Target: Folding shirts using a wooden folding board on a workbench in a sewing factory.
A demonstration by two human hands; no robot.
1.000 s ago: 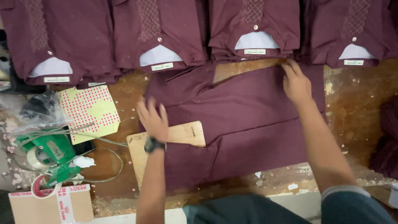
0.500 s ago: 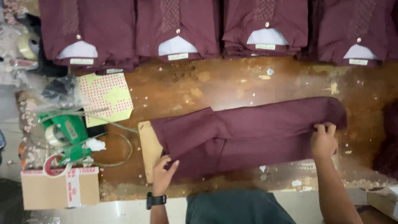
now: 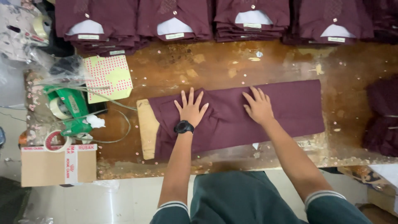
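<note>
A: Where does the maroon garment [image 3: 236, 118] lie?

B: Flat on the worn wooden table [image 3: 232, 66], folded into a long band running left to right. Its left end sits on a pale wooden board [image 3: 147, 128], whose edge sticks out to the left of the cloth.

A: And the hands?

B: Both rest on top of it. The left hand [image 3: 190, 110], with a black watch [image 3: 183, 127] on its wrist, lies palm down near the left end, fingers spread wide. The right hand [image 3: 259, 108] lies palm down near the middle of the band, fingers open and close together. Neither grips anything; they are flat against the fabric.

A: So the cloth runs past both hands?

B: Yes. A long stretch of it reaches to the right beyond the right hand, a shorter one to the left of the left hand. There are creases in the cloth between the two hands.

A: What stands around it?

B: Stacks of folded maroon shirts [image 3: 174, 20] line the far edge of the table. To the left are a green tape dispenser [image 3: 66, 108], a sheet with red dots [image 3: 108, 76] and a cardboard box [image 3: 54, 166].
</note>
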